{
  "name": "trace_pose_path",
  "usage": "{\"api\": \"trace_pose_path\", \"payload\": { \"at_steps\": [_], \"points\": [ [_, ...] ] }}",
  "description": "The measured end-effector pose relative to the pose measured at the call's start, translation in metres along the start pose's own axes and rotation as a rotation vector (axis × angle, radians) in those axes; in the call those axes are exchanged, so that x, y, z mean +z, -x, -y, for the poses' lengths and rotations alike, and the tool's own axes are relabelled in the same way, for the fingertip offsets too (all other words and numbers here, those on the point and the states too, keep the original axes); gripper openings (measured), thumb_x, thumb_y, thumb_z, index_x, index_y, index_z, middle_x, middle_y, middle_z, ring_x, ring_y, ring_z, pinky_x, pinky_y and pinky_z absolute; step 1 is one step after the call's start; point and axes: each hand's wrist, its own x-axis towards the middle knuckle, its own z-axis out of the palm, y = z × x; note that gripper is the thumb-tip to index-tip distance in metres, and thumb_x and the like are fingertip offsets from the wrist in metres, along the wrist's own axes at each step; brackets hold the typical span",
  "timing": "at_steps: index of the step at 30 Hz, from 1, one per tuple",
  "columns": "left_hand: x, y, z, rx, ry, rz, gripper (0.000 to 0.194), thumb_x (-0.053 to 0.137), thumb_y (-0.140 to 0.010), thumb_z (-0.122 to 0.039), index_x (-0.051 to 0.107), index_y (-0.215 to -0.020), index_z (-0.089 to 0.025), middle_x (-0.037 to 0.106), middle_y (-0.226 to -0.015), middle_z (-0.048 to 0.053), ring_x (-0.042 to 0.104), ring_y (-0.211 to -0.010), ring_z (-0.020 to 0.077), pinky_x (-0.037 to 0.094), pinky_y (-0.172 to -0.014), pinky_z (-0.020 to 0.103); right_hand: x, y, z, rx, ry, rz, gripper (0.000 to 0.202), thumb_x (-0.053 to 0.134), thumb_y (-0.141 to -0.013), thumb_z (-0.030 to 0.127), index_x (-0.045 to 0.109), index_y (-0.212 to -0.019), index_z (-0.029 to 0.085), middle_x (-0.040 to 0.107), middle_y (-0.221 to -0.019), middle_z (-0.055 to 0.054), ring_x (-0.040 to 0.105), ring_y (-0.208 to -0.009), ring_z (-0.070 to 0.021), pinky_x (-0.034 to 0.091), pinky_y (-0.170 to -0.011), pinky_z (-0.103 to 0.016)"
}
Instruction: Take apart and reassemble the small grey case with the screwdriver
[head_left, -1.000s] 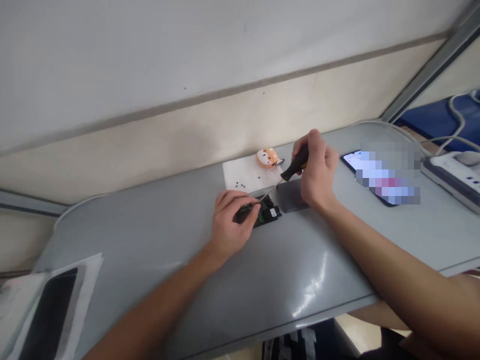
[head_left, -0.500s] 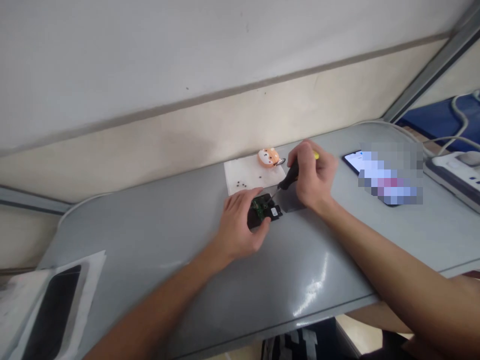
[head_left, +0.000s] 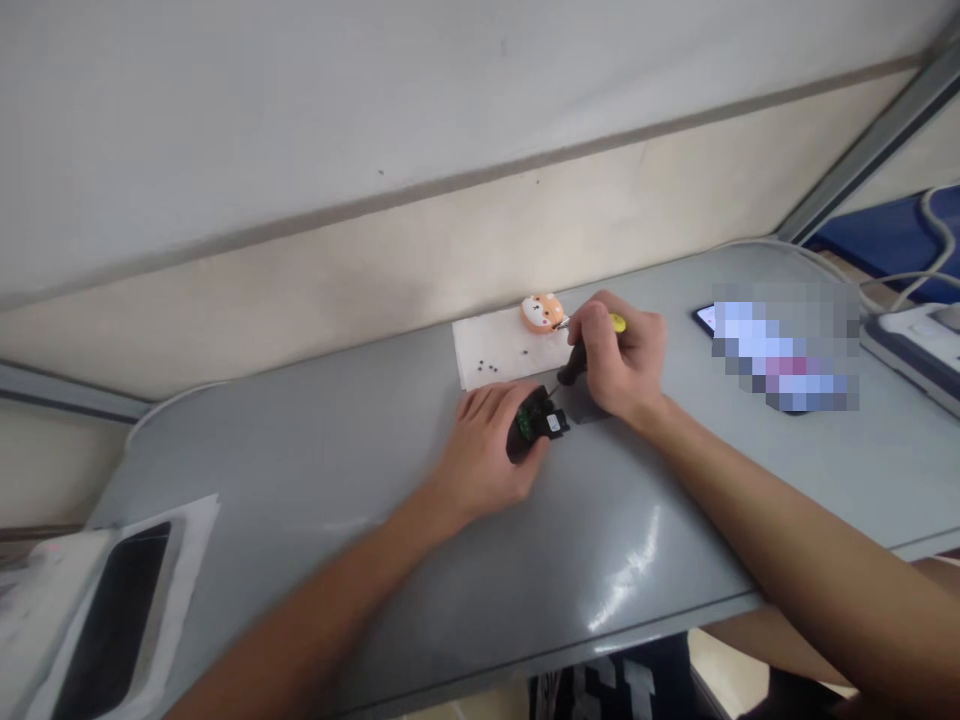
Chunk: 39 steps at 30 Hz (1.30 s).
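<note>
My left hand (head_left: 491, 440) is closed around a small opened black device (head_left: 553, 424) that shows a green circuit board (head_left: 527, 420) and a white label. In my right hand (head_left: 622, 350) is a screwdriver (head_left: 574, 365) with a black handle and a yellow end. Its thin shaft slants down to the far edge of the device; whether the tip sits in a screw is too small to tell. Just behind lies a sheet of white paper (head_left: 480, 345) with several tiny dark screws (head_left: 487, 367) on it. A dark flat piece (head_left: 589, 405) lies on the table under my right hand.
An orange and white animal-faced case (head_left: 541, 313) sits on the paper near the wall. To the right are a lit phone (head_left: 780, 360) and a white power strip (head_left: 919, 345). A dark phone (head_left: 112, 620) rests on papers at the left. The grey table (head_left: 337, 440) meets the wall behind.
The view has shifted slightly. My left hand now covers more of the device, which looks tilted. The screwdriver tip has moved from over the circuit board toward the device's far edge.
</note>
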Motion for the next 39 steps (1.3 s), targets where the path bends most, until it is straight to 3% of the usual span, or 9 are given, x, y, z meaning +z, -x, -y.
{"api": "trace_pose_path", "payload": {
  "at_steps": [8,15,20,23,27,31,35,39],
  "points": [
    [0.002,0.000,0.002,0.012,0.000,-0.005,0.047,0.066,-0.092,-0.024,0.052,-0.136,-0.024,0.068,-0.134,0.009,0.062,-0.127,0.0291,0.045,-0.109,0.048,0.001,0.002,0.001,0.003,-0.059,0.070,0.047,0.045,-0.109,0.046,0.052,-0.069,0.021,0.046,-0.057,0.003,0.040,-0.050,-0.0093,0.031,-0.052,-0.029],
    [0.002,0.000,0.002,0.022,-0.004,-0.017,0.044,0.066,-0.091,-0.024,0.053,-0.133,-0.024,0.069,-0.132,0.009,0.062,-0.126,0.0289,0.045,-0.108,0.048,0.000,-0.005,0.008,0.117,-0.131,0.234,0.046,0.050,-0.107,0.049,0.053,-0.070,0.021,0.046,-0.064,0.002,0.044,-0.057,-0.0113,0.033,-0.056,-0.031],
    [0.004,0.000,0.003,0.040,-0.021,-0.047,0.034,0.068,-0.089,-0.023,0.055,-0.121,-0.023,0.070,-0.128,0.009,0.064,-0.122,0.0284,0.046,-0.107,0.048,0.000,-0.013,0.011,0.209,-0.398,0.349,0.040,0.065,-0.098,0.054,0.062,-0.076,0.021,0.062,-0.081,-0.002,0.055,-0.071,-0.0134,0.043,-0.066,-0.031],
    [0.004,0.001,0.003,0.039,-0.035,-0.053,0.025,0.068,-0.089,-0.023,0.057,-0.112,-0.023,0.070,-0.130,0.009,0.064,-0.123,0.0280,0.045,-0.107,0.047,0.005,-0.012,0.008,0.377,-0.621,0.421,0.048,0.066,-0.092,0.065,0.055,-0.074,0.022,0.057,-0.069,0.001,0.052,-0.062,-0.0124,0.042,-0.059,-0.029],
    [0.004,0.000,0.001,0.020,-0.052,-0.042,0.022,0.069,-0.089,-0.024,0.059,-0.109,-0.022,0.070,-0.131,0.010,0.063,-0.125,0.0287,0.045,-0.108,0.048,0.011,-0.009,0.007,0.498,-0.775,0.401,0.052,0.065,-0.087,0.074,0.053,-0.080,0.024,0.038,-0.058,0.007,0.034,-0.049,-0.0097,0.033,-0.049,-0.027],
    [0.004,0.000,0.000,0.013,-0.060,-0.052,0.022,0.069,-0.089,-0.025,0.061,-0.109,-0.022,0.069,-0.131,0.010,0.063,-0.126,0.0294,0.045,-0.109,0.049,0.011,-0.013,0.012,0.570,-0.850,0.391,0.054,0.058,-0.089,0.079,0.058,-0.092,0.026,0.043,-0.064,0.005,0.042,-0.053,-0.0120,0.037,-0.050,-0.028],
    [0.004,0.001,0.001,0.023,-0.071,-0.054,0.021,0.069,-0.090,-0.026,0.062,-0.109,-0.022,0.070,-0.129,0.010,0.064,-0.124,0.0291,0.045,-0.108,0.048,0.003,-0.016,0.013,0.568,-0.920,0.396,0.050,0.078,-0.084,0.063,0.048,-0.080,0.024,0.055,-0.078,0.002,0.053,-0.064,-0.0114,0.042,-0.058,-0.027],
    [0.005,0.000,0.002,0.037,-0.077,-0.055,0.021,0.069,-0.090,-0.026,0.062,-0.109,-0.022,0.071,-0.129,0.010,0.064,-0.123,0.0283,0.045,-0.108,0.047,0.000,-0.017,0.011,0.614,-0.886,0.373,0.057,0.079,-0.082,0.065,0.039,-0.078,0.025,0.038,-0.063,0.008,0.036,-0.051,-0.0093,0.031,-0.050,-0.026]
  ]
}}
